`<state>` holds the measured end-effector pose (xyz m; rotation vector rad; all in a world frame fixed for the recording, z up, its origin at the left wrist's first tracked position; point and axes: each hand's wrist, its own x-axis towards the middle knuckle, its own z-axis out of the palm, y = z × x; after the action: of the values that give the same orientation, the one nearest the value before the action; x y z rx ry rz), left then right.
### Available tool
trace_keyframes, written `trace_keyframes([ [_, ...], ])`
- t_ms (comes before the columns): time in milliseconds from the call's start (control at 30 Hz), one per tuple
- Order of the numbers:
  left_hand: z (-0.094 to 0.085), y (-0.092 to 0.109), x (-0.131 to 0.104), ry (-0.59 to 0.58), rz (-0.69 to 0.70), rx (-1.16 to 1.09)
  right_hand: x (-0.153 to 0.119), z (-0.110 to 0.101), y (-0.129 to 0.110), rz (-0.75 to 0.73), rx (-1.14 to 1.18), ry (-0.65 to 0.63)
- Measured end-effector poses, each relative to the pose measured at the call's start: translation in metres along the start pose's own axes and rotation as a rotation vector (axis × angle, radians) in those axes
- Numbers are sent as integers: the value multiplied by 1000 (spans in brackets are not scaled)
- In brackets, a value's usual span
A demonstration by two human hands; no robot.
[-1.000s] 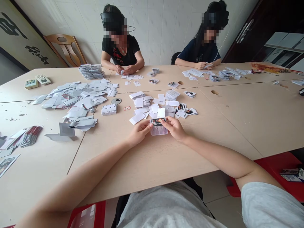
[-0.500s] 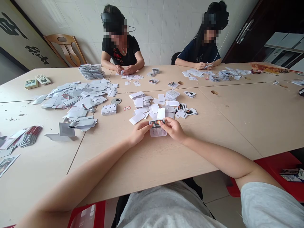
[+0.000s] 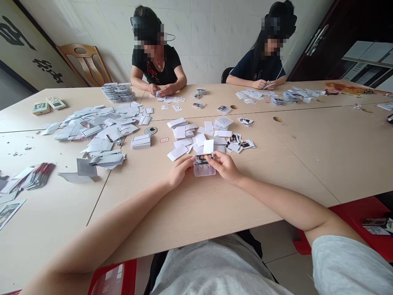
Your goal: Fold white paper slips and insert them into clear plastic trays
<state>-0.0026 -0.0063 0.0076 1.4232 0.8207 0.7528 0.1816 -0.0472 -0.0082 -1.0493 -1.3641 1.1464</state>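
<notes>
1. A small clear sleeve (image 3: 204,165) with a dark printed card in its upper part is pinched between the two hands, just above the surface (image 3: 196,205).
2. The left hand (image 3: 179,170) is closed on the left edge of the sleeve, thumb and fingertips at its upper corner.
3. The right hand (image 3: 225,166) is closed on the right edge of the sleeve, its fingers curled at the top corner; the two hands are held close together with only the sleeve between them.
4. The lower part of the sleeve is seen as pale and see-through; whether the card is seated fully cannot be told.
5. Just beyond the sleeve, a loose spread of white cards (image 3: 196,137) is laid on the surface, and a single white card (image 3: 208,146) is set nearest the sleeve.
6. To the right of that spread, a few printed photo cards (image 3: 239,144) are scattered face up.
7. To the left of the sleeve, a neat small stack of cards (image 3: 141,141) is placed, and further left a wide heap of grey-white wrappers (image 3: 98,131) is piled.
8. Far beyond the sleeve, two other people are seated at the surface, each with hands on small cards: one in a black top (image 3: 156,65) and one in a dark blue top (image 3: 259,67).
</notes>
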Motion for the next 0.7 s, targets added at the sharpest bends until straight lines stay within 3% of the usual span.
trace_keyframes([
  [333,-1,-1,1,-175,14,1,-5,0,-1,-6,14,-38],
  [700,-3,2,2,-217,7,32,-6,-2,2,-30,14,-67],
])
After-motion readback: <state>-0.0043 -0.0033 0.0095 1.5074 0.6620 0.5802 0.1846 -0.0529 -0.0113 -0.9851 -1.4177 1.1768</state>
